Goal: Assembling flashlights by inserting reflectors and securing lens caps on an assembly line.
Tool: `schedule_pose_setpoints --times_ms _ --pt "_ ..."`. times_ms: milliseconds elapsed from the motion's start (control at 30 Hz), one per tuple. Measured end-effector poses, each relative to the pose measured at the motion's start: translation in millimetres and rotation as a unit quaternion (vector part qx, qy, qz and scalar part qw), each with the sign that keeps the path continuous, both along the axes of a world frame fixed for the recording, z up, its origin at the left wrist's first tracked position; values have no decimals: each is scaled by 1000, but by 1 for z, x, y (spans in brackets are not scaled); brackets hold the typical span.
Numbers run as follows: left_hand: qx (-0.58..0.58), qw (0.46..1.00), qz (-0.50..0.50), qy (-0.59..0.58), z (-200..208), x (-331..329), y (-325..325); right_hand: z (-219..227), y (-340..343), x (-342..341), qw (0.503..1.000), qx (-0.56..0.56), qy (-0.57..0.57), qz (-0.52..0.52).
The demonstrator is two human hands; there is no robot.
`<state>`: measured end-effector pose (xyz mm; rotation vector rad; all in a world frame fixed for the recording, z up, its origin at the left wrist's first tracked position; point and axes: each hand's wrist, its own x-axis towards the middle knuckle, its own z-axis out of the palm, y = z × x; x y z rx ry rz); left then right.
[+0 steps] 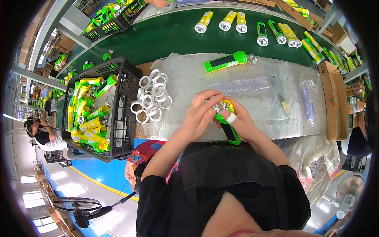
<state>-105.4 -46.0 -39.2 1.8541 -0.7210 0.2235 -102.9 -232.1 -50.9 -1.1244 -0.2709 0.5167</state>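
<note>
A green and yellow flashlight (231, 132) is held close to my body, its silvery reflector facing up and its body slanting down toward me. My right hand (241, 118) wraps round its head, with a white band round the thumb. From the other side, my left hand (202, 114) presses its fingers on the head's rim. Beyond my hands, a second flashlight (226, 61) with a dark panel lies on the plastic-covered work surface, a loose reflector (252, 59) at its end. Clear round lenses (244, 85) lie in an overlapping row. White rings (154, 96) are heaped left of my hands.
At the left stands a black crate (122, 114) of flashlight bodies. A utility knife (283, 103) and a bagged stack of lenses (307, 100) lie right, before a cardboard box (332, 100). Finished-looking flashlights (227, 20) stand on the green belt (169, 35). Another person's hand (158, 3) shows beyond it.
</note>
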Motion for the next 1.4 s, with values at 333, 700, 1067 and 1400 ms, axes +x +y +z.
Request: schedule_pose_setpoints --times_ms 333,700,1067,1400 --pt "35 990 30 -131 -9 -7 11 1 0 -4 998 -1 -26 50" --pt "16 991 25 -133 -15 -10 8 5 -8 -2 988 -89 -86 90" --pt "103 933 66 -339 -12 10 16 15 -7 3 990 -76 -13 119" --pt "199 892 -36 -403 5 34 39 28 -6 14 976 -119 109 148"
